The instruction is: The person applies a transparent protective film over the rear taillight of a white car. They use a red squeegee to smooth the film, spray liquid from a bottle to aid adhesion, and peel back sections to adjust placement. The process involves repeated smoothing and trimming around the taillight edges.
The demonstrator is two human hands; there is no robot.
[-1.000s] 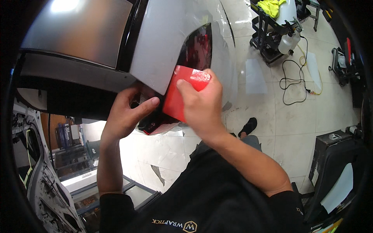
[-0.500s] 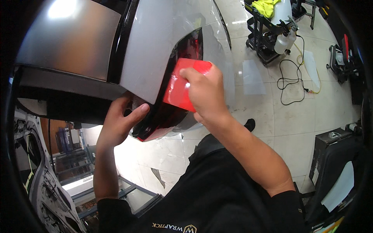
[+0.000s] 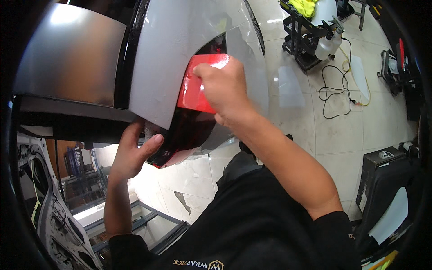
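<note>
My right hand (image 3: pixel 225 87) is closed on a red squeegee (image 3: pixel 188 94), pressing its flat face over the dark red tail light (image 3: pixel 189 130) of a grey car. My left hand (image 3: pixel 131 155) grips the car's corner at the lower left end of the tail light, thumb up and fingers partly hidden behind the edge. Glossy grey body panels (image 3: pixel 157 54) flank the light, with loose clear film along its lower edge. A brushed-metal panel (image 3: pixel 67 54) lies at upper left.
A black trolley (image 3: pixel 301 45) carries spray bottles (image 3: pixel 328 45) and a yellow cloth (image 3: pixel 303 6). A coiled cable (image 3: pixel 335 90) and pale sheets (image 3: pixel 290 85) lie on the tiled floor. A black case (image 3: pixel 380 171) stands lower right; a bare car door (image 3: pixel 45 189) and glass-topped frame (image 3: pixel 153 229) are lower left.
My right hand has slid the red squeegee up and left along the tail light. The car sits further left and lower in view, and my left hand has shifted with it.
</note>
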